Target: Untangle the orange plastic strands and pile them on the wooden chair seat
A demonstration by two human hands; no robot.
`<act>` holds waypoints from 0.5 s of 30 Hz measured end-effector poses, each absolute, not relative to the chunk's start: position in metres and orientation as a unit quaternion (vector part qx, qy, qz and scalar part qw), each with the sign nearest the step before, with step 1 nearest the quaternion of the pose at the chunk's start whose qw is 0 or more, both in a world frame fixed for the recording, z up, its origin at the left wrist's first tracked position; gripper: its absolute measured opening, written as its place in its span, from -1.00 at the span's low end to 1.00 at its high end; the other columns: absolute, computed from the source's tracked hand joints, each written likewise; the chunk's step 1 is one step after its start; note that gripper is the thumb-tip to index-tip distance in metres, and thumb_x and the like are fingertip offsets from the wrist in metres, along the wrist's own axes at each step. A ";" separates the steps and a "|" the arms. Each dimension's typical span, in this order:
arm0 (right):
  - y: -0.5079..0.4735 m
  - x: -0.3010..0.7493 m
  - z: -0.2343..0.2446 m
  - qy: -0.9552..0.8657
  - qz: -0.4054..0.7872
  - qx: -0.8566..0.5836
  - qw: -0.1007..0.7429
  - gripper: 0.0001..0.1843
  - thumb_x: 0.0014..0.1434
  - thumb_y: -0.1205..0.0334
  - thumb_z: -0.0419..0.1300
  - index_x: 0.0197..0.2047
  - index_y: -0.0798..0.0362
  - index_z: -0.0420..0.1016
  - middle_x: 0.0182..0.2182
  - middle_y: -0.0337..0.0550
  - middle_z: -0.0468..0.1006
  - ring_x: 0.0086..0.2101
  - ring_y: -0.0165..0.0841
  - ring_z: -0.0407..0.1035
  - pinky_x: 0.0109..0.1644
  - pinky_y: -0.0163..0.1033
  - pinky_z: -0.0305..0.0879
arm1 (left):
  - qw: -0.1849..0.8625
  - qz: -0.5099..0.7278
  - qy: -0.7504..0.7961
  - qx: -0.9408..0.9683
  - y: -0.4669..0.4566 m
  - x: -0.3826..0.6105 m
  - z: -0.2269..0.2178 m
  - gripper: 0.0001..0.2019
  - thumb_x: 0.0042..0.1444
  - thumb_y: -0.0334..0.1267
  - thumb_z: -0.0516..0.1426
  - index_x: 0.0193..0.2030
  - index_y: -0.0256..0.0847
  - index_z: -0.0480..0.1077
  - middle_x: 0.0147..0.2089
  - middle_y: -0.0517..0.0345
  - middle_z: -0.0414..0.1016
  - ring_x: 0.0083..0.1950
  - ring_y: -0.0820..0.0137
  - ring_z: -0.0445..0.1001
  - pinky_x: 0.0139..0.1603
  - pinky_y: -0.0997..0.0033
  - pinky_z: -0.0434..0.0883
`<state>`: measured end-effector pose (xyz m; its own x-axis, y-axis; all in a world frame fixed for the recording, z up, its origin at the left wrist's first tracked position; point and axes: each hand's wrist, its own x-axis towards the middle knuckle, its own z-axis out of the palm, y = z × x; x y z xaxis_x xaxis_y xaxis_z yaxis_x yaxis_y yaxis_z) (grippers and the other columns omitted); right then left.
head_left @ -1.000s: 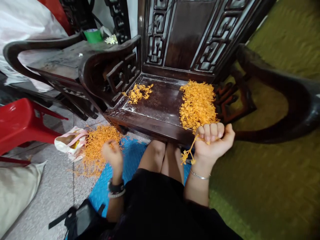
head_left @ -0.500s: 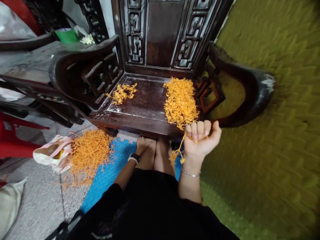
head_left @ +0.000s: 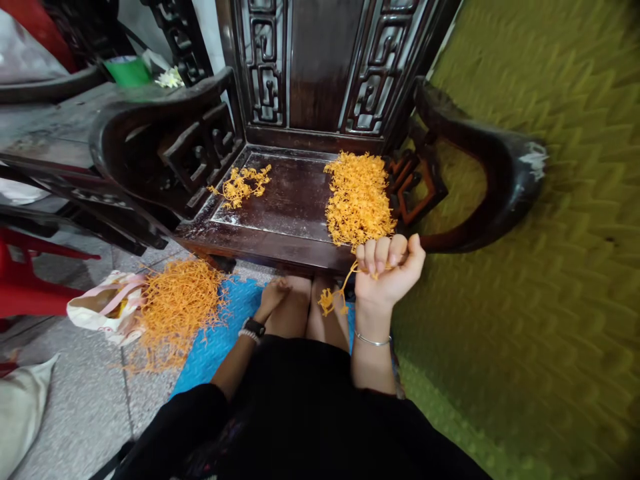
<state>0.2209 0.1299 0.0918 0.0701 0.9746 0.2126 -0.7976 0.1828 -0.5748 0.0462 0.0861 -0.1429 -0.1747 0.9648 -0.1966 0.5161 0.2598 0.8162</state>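
My right hand is raised just in front of the chair seat, palm turned up and fingers curled around a thin orange sprig. The sprig's stem and frilled, flower-like ends dangle on the left side of the hand. By my left thigh, my left hand is closed with its fingers curled in; what they hold, if anything, is hidden. Behind the right hand, a dense pile of frilled yellow-orange sprigs covers the right part of the dark wooden seat. A smaller loose cluster of sprigs lies at the seat's left.
On the floor at left, a heap of thin orange strands spreads from a white bag onto a blue mat. A red plastic stool stands further left. Curved armrests flank the seat. A side table holds a green container.
My right hand has shifted slightly left with the orange sprig, which swings further out. My left hand has drawn a little left and lower, off the knee area, with its fingers curled.
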 end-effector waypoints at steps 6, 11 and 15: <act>0.128 0.211 0.089 -0.312 0.603 -0.182 0.711 -0.37 0.19 -0.01 0.11 -0.75 0.05 -0.07 -0.86 -0.45 -0.05 -0.81 -0.58 -0.13 -0.71 -0.41 -0.10 | 0.414 0.393 0.611 0.549 0.035 0.070 -0.045 -0.49 0.33 0.02 -0.24 -0.24 -0.25 0.40 -0.43 0.13 0.42 -0.46 0.42 0.36 -0.40 0.42 0.31; 0.118 0.207 0.096 -0.333 0.636 -0.180 0.673 -0.35 0.24 -0.04 0.06 -0.76 0.04 -0.07 -0.86 -0.44 -0.09 -0.81 -0.58 -0.18 -0.73 -0.42 -0.14 | 0.278 0.421 0.553 0.663 0.021 0.091 0.025 -0.72 0.22 -0.06 0.07 -0.40 -0.20 0.28 -0.47 0.22 0.27 -0.44 0.42 0.24 -0.41 0.41 0.16; 0.094 0.223 0.115 -0.341 0.646 -0.159 0.664 -0.33 0.27 0.00 0.03 -0.77 0.06 -0.11 -0.86 -0.42 -0.15 -0.81 -0.57 -0.21 -0.75 -0.41 -0.18 | 0.289 0.388 0.455 0.748 0.006 0.084 0.047 -0.74 0.29 -0.26 -0.02 -0.46 -0.18 0.27 -0.48 0.19 0.29 -0.44 0.41 0.26 -0.40 0.37 0.17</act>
<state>0.2229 0.0940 0.1152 -0.0665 0.9665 0.2479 -0.7493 0.1158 -0.6521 0.0836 0.0058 0.0474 0.2857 0.9043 0.3171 0.4552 -0.4193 0.7855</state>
